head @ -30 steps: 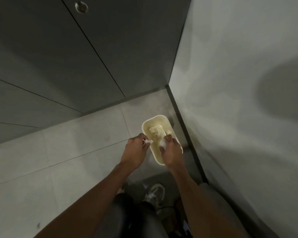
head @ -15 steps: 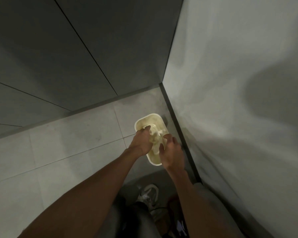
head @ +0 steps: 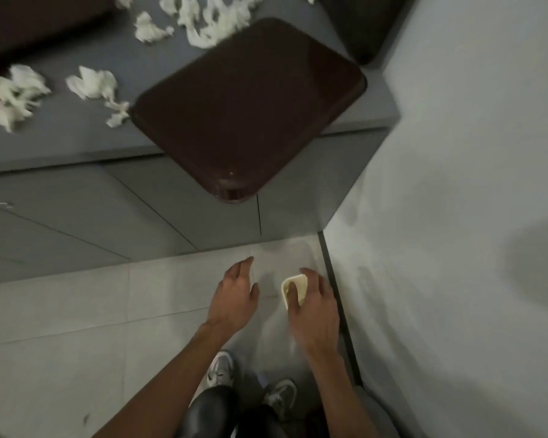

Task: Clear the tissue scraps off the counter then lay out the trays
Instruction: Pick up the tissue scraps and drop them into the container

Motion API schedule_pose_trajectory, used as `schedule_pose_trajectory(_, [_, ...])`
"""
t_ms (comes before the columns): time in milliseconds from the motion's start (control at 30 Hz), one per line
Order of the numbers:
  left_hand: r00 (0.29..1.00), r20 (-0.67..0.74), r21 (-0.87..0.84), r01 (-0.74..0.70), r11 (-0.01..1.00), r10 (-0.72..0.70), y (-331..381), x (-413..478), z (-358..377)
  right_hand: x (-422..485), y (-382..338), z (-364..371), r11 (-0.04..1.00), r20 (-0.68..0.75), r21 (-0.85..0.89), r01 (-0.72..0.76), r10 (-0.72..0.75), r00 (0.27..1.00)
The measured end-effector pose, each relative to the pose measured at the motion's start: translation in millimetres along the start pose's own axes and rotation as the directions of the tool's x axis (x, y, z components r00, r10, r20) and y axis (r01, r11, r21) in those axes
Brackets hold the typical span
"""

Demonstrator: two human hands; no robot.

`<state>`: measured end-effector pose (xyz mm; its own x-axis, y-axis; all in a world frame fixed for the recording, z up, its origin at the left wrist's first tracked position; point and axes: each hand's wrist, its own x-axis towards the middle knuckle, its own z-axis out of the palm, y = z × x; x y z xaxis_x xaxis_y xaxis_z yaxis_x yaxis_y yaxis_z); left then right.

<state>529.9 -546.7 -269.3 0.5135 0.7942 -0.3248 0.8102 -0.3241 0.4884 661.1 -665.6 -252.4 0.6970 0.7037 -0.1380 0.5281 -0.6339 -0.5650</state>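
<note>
Several white tissue scraps (head: 92, 85) lie scattered on the grey counter (head: 76, 137) at the top left. A dark brown tray (head: 247, 105) rests on the counter with one corner hanging over the front edge. A small cream bin (head: 298, 284) stands on the floor by the right wall. My right hand (head: 314, 308) hovers over the bin and hides most of it, fingers apart. My left hand (head: 234, 295) is empty and spread, left of the bin.
Another dark tray (head: 29, 23) sits at the counter's top left, and a dark object (head: 361, 23) at the top right corner. Grey cabinet doors (head: 108, 216) run below the counter. A white wall (head: 456, 216) closes the right side. My shoes (head: 222, 368) stand on the tiled floor.
The view has tilted up, so the counter, tray and scraps now show. Both hands have let the tissue drop into the bin and pulled up and apart.
</note>
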Motion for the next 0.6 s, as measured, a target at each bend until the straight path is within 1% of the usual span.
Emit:
schedule_pose_trajectory(100, [0.995,-0.097,-0.035,-0.021,0.999,0.017,4,-27,-66,-19,-62,-37,0.997,-0.030,0.027,0.072,-0.072,0.997])
schedule_pose_trajectory(200, [0.984,-0.181,-0.054,-0.014,0.998,0.004,1,-48,-128,-34,-119,-64,0.995,0.007,0.042,0.091,-0.092,0.996])
schedule_pose_trajectory(300, [0.970,-0.242,-0.065,0.021,0.998,-0.036,-5,-63,-182,-45,-173,-85,0.988,0.035,0.056,0.144,-0.146,0.989])
schedule_pose_trajectory(467, [0.938,-0.331,-0.167,0.044,0.985,-0.098,-26,-66,-260,-37,-256,-95,0.976,0.036,0.066,0.208,-0.211,0.977])
schedule_pose_trajectory(533, [0.932,-0.334,-0.206,0.070,0.976,-0.137,-37,-63,-288,-29,-288,-92,0.978,0.034,0.067,0.195,-0.198,0.980])
schedule_pose_trajectory(600, [0.932,-0.341,-0.224,0.045,0.974,-0.122,-49,-59,-315,-22,-318,-89,0.976,0.047,0.069,0.208,-0.212,0.976])
